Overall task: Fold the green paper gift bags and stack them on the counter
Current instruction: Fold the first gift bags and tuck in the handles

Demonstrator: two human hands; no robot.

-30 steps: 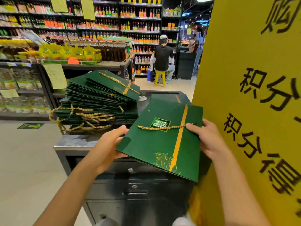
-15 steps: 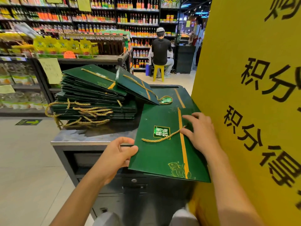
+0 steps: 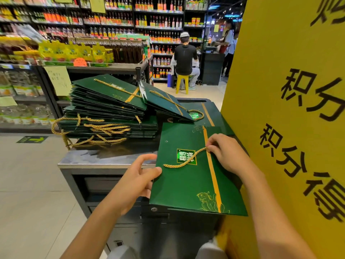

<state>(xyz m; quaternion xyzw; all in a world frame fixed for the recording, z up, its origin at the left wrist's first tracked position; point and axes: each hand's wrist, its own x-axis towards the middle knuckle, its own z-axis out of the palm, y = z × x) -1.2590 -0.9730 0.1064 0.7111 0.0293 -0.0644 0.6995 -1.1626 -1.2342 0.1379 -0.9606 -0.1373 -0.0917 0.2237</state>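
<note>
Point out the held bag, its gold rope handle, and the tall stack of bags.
held bag [image 3: 173, 189]: head view, bare green front, lower left.
gold rope handle [image 3: 192, 157]: head view, middle of the cord.
stack of bags [image 3: 104, 98]: head view, top bag's green face.

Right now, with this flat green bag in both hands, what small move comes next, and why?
Probably lay the gold cord flat on the bag: the right hand pinches its end at the gold stripe while the left hand grips the bag's left edge. The bag looks folded flat already, and the stack sits left on the counter.
</note>
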